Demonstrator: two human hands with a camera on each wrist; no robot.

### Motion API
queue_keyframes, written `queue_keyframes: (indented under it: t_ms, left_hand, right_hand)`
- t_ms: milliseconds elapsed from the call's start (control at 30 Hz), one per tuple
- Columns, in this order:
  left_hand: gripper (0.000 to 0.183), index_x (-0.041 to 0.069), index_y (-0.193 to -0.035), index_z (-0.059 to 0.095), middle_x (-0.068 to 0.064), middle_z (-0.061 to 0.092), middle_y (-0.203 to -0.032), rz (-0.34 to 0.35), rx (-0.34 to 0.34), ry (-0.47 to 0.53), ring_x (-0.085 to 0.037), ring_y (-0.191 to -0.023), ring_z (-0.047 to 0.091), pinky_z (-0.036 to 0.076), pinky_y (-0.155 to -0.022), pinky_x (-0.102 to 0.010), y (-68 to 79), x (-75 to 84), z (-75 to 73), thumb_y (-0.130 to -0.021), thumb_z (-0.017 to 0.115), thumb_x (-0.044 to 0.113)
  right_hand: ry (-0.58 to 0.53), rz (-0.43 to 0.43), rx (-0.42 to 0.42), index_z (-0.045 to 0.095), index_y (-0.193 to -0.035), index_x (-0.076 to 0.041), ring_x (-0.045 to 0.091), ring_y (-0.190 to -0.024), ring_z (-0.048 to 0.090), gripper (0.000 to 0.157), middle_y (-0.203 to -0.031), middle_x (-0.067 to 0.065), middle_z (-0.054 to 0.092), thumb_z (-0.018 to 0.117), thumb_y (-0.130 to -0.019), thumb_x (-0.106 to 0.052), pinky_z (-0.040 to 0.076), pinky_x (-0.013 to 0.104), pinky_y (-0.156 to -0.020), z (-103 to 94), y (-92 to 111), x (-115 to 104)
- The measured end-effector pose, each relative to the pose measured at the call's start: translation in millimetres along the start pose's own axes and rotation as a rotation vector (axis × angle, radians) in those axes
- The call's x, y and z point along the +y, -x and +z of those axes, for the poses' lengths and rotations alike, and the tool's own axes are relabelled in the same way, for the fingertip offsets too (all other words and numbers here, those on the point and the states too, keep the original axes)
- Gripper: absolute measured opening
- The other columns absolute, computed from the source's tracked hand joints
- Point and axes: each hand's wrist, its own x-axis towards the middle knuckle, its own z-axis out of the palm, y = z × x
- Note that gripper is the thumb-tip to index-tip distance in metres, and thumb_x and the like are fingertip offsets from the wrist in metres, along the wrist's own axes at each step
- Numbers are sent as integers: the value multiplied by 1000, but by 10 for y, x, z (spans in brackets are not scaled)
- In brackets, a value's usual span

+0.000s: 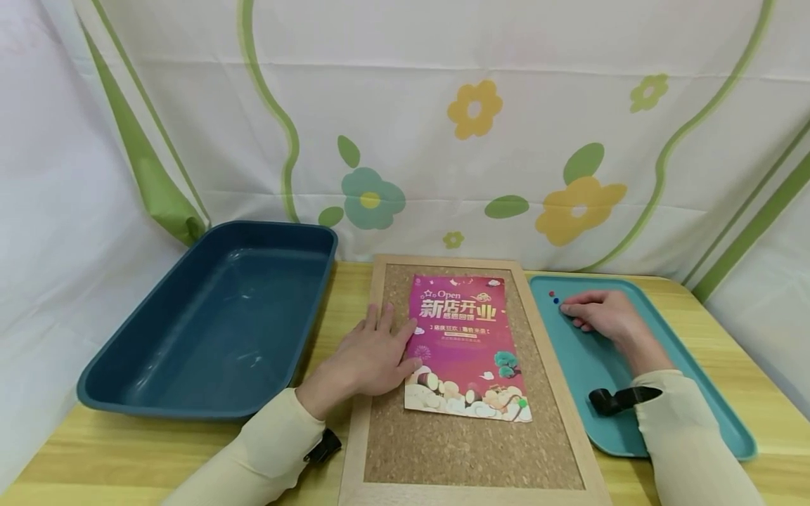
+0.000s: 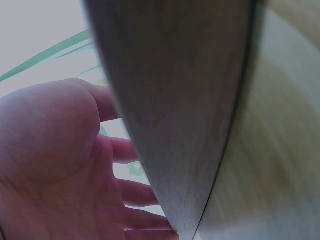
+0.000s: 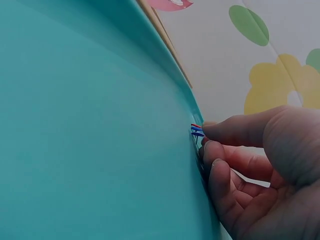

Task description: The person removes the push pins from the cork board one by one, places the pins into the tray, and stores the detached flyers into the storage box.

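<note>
My left hand (image 1: 376,355) rests with spread fingers over the left frame of the corkboard (image 1: 471,450), fingertips at the edge of a pink-purple poster (image 1: 462,337). In the left wrist view the straight fingers meet the board's wooden side. A green thumbtack (image 1: 522,403) sits at the poster's lower right corner. My right hand (image 1: 607,316) has curled fingers, thumb and index tips close together at the teal tray (image 1: 591,358). Beside these tips are a red thumbtack (image 1: 551,294) and a blue thumbtack (image 1: 556,301). Whether a tack is between the tips is hard to tell.
A deep dark-blue basin (image 1: 209,316) stands left of the corkboard on the wood-patterned table (image 1: 158,450). Behind everything hangs a white cloth (image 1: 405,105) with flower prints. Black wrist cameras sit at both sleeves.
</note>
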Motion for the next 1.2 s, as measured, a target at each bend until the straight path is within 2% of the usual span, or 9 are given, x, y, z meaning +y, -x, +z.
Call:
queue_keyframes:
  t_ms: [433, 1200]
  left_hand:
    - [73, 16, -167, 36, -27, 23, -174, 5, 8, -1, -52, -163, 16, 32, -130, -57, 19, 17, -20, -105, 59, 48]
    - [73, 16, -167, 35, -27, 22, -175, 12, 0, -19, -53, -162, 17, 32, -130, -57, -5, 11, -5, -106, 57, 49]
  right_hand:
    - [16, -23, -1, 70, -129, 5, 2, -71, 65, 44, -80, -12, 71, 69, -104, -31, 57, 24, -64, 12, 3, 7]
    - [18, -44, -7, 70, -130, 5, 2, -73, 64, 46, -85, -13, 71, 67, -105, -33, 57, 25, -64, 7, 3, 10]
